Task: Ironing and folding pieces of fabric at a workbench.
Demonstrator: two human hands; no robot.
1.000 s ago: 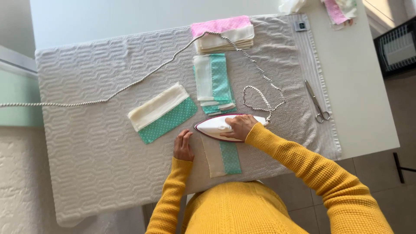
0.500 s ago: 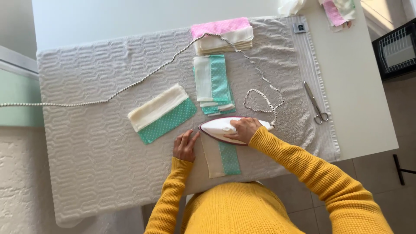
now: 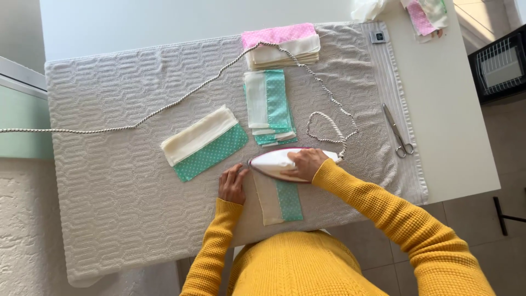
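Iron (image 3: 276, 163) slid left; right hand (image 3: 307, 163) fingers wrapped over it.

The iron (image 3: 279, 163) covers the top of the cream-and-green fabric strip (image 3: 280, 201), and the right hand (image 3: 306, 163) hides the iron's handle — the grip itself cannot be seen. The cord (image 3: 164, 108) runs off the left edge. Pink-and-white cloth (image 3: 424, 13) is cut off at the top edge.
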